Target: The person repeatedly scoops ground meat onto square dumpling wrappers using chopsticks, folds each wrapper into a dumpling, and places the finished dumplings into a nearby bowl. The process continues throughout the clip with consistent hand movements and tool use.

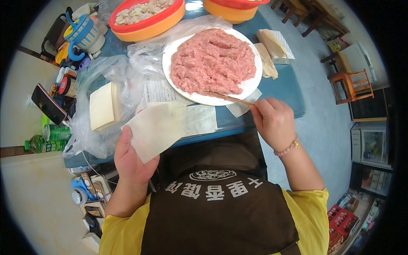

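My left hand (pixel 134 159) holds a thin square wonton wrapper (pixel 156 130), its far edge over the table's front edge. In my right hand (pixel 274 121) is a slim wooden stick (pixel 236 99), whose tip touches the near edge of the minced meat (pixel 212 62). The pink mince is heaped on a white oval plate (pixel 255 84). A stack of square wrappers (pixel 103 106) lies on a clear plastic bag (pixel 86 137) to the left. Beneath the held wrapper, paper sheets (pixel 200 118) lie on the table.
Folded wontons fill a red and orange basin (pixel 146 24) at the back; another basin (pixel 232 12) stands to its right. A striped packet (pixel 275 46) sits by the blue table's right side (pixel 287 86). At left are a cup (pixel 84 33), a phone (pixel 48 103) and drinks (pixel 55 133).
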`<state>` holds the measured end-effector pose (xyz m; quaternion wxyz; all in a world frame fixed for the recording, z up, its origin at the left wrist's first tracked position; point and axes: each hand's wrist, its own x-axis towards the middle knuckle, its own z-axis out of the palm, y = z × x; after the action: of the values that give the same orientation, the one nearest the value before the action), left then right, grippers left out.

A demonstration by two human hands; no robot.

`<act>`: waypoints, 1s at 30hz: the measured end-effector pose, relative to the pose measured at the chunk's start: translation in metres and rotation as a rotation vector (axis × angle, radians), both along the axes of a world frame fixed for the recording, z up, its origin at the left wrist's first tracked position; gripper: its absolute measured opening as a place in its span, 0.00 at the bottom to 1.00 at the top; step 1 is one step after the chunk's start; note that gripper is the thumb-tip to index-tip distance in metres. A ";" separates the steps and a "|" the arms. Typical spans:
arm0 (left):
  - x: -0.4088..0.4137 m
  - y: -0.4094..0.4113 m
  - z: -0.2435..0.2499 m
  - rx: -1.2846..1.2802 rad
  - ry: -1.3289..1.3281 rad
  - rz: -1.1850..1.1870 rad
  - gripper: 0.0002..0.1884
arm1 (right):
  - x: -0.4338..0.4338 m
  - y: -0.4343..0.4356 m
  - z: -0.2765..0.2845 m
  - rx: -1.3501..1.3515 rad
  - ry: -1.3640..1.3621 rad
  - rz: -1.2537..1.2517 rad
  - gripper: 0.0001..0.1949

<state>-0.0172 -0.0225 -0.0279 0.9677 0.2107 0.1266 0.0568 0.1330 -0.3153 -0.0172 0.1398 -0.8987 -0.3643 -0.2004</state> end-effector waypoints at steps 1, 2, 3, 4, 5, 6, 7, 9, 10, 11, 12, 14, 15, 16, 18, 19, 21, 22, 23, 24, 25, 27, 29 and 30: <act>-0.001 -0.001 0.000 0.018 0.050 0.008 0.27 | 0.003 0.000 -0.002 -0.003 -0.003 0.017 0.12; -0.002 -0.001 0.001 0.005 0.065 -0.004 0.27 | 0.005 0.001 -0.002 -0.006 0.000 0.042 0.12; -0.002 -0.002 0.002 -0.009 0.081 -0.016 0.27 | 0.008 0.001 -0.003 -0.009 0.004 0.066 0.12; -0.002 -0.004 0.004 -0.022 0.096 -0.029 0.28 | 0.010 0.002 -0.004 -0.012 0.007 0.089 0.12; -0.002 -0.007 0.004 -0.022 0.106 -0.033 0.28 | 0.015 0.002 -0.007 -0.005 0.017 0.120 0.12; 0.000 -0.009 0.005 -0.021 0.115 -0.039 0.27 | 0.020 0.001 -0.010 0.002 0.025 0.148 0.12; 0.002 -0.012 0.006 -0.020 0.123 -0.047 0.27 | 0.023 0.000 -0.013 0.009 0.033 0.176 0.12; 0.004 -0.013 0.004 0.020 0.135 -0.103 0.27 | 0.024 -0.005 -0.014 0.027 0.092 0.220 0.11; 0.006 -0.014 0.005 0.040 0.140 -0.129 0.27 | 0.025 -0.005 -0.014 0.036 0.119 0.243 0.10; 0.009 -0.017 0.007 0.040 0.159 -0.133 0.28 | 0.022 -0.004 -0.014 0.106 0.231 0.250 0.09; 0.016 -0.024 0.011 0.039 0.177 -0.134 0.28 | 0.015 -0.001 -0.013 0.173 0.344 0.259 0.08; 0.028 -0.036 0.014 0.028 0.209 -0.115 0.28 | -0.003 0.015 -0.006 0.337 0.520 0.250 0.06; 0.036 -0.041 0.015 0.015 0.223 -0.106 0.28 | -0.009 0.025 -0.008 0.381 0.434 0.263 0.05; 0.044 -0.044 0.016 0.004 0.232 -0.099 0.28 | -0.015 0.036 -0.011 0.377 0.267 0.292 0.05; 0.060 -0.046 0.033 -0.037 0.202 -0.014 0.29 | -0.027 0.046 -0.022 0.356 0.066 0.351 0.06; 0.065 -0.045 0.039 -0.058 0.184 0.024 0.29 | -0.029 0.043 -0.020 0.365 0.116 0.376 0.06; 0.066 -0.042 0.033 -0.022 0.145 0.017 0.29 | -0.031 0.032 -0.019 0.382 0.220 0.425 0.06; 0.065 -0.042 0.028 -0.003 0.124 0.010 0.29 | -0.033 0.028 -0.017 0.396 0.360 0.438 0.06; 0.064 -0.043 0.024 0.015 0.103 0.002 0.30 | -0.032 0.031 -0.017 0.427 0.488 0.369 0.06; 0.060 -0.047 0.021 0.039 0.068 -0.026 0.30 | -0.032 0.036 -0.016 0.455 0.618 0.297 0.07; 0.055 -0.054 0.018 0.064 0.033 -0.053 0.30 | -0.031 0.039 -0.015 0.482 0.747 0.224 0.08; 0.052 -0.054 0.013 0.042 -0.025 -0.070 0.30 | -0.026 0.038 -0.014 0.577 0.829 0.132 0.09; 0.052 -0.043 0.010 -0.048 -0.069 -0.049 0.30 | -0.020 0.033 -0.018 0.685 0.852 0.043 0.10; 0.051 -0.041 0.012 -0.065 -0.116 -0.062 0.30 | -0.020 0.030 -0.021 0.754 1.002 0.037 0.10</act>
<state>0.0342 -0.0637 -0.0162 0.9810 0.1795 0.0657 0.0346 0.1127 -0.2850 -0.0380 0.6045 -0.7658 -0.1745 0.1329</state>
